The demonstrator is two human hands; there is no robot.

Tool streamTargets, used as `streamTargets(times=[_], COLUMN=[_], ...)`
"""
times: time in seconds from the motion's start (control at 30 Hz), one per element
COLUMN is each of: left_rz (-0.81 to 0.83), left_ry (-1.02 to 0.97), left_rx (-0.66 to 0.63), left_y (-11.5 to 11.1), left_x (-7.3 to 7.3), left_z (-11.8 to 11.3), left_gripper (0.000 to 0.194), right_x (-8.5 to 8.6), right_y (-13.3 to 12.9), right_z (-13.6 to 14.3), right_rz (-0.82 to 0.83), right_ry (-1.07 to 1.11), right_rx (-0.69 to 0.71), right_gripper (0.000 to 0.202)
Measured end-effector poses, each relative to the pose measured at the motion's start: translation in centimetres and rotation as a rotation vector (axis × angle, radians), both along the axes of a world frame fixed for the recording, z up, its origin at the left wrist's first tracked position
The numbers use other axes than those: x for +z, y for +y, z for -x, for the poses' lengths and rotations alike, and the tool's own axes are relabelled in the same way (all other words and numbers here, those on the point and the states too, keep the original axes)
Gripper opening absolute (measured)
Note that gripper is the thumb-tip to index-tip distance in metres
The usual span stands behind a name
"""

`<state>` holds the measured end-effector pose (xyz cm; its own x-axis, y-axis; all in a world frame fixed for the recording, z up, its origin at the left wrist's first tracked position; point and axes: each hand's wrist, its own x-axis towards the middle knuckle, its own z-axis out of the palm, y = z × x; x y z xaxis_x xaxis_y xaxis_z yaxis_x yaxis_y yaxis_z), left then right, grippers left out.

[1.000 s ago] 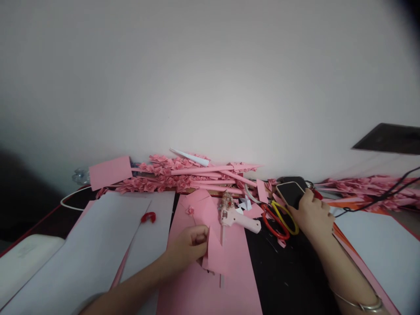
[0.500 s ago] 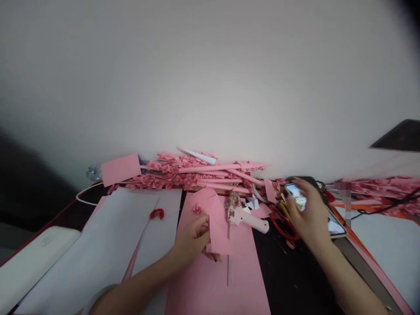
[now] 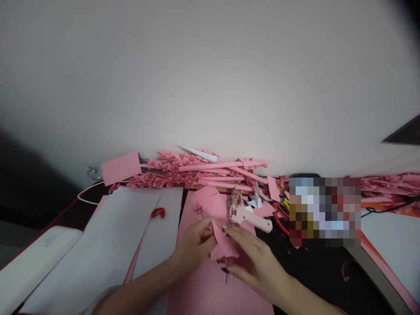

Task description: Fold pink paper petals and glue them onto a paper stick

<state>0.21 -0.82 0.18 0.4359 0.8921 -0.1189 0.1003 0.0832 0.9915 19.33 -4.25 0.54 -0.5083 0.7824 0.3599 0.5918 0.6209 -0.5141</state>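
My left hand (image 3: 197,240) is closed, pinching the edge of a folded piece of pink paper (image 3: 226,246) above a larger pink sheet (image 3: 218,288). From the right, my right hand (image 3: 251,258) has its fingers round the paper's other side, thumb below and fingertips above. A small pink paper flower (image 3: 198,207) lies just beyond the left hand. Behind the right hand rests a pale hot glue gun (image 3: 247,214), its glue stick partly hidden by that hand.
Pink paper flower stems (image 3: 183,173) are piled along the wall. White sheets (image 3: 108,240) lie on the left with a red curved object (image 3: 158,213). At far left is a white slab-like device (image 3: 42,249). Red-handled scissors (image 3: 280,221) lie right; a pixelated patch covers things beside them.
My right hand has moved left from the phone to the pink paper. The paper, earlier hanging from my left hand, is now bent between both hands.
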Motion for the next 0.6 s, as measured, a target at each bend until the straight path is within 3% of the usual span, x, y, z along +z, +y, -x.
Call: streamTargets(times=[0.07,0.17,0.3,0.4,0.6], left_rz=[0.011,0.023,0.054,0.094,0.082], left_ry=[-0.002,0.008,0.009,-0.012,0.024], left_rx=[0.008,0.004,-0.037,-0.063,-0.017], left_y=[0.0,0.0,0.1,0.2,0.4], left_x=[-0.1,-0.1,0.0,0.1,0.0], left_z=[0.1,0.1,0.1,0.2,0.3], left_gripper=[0.012,0.013,0.018,0.021,0.018], right_x=[0.1,0.2,0.1,0.3,0.5], right_y=[-0.1,0.0,0.6,1.2,1.8], right_z=[0.1,0.4,0.5,0.5,0.6], right_rz=[0.037,0.099,0.305,0.480,0.693], right_ry=[0.048,0.170,0.319,0.473,0.662], right_rx=[0.003,-0.034,-0.147,-0.213,-0.203], right_gripper=[0.058,0.039,0.029,0.026,0.027])
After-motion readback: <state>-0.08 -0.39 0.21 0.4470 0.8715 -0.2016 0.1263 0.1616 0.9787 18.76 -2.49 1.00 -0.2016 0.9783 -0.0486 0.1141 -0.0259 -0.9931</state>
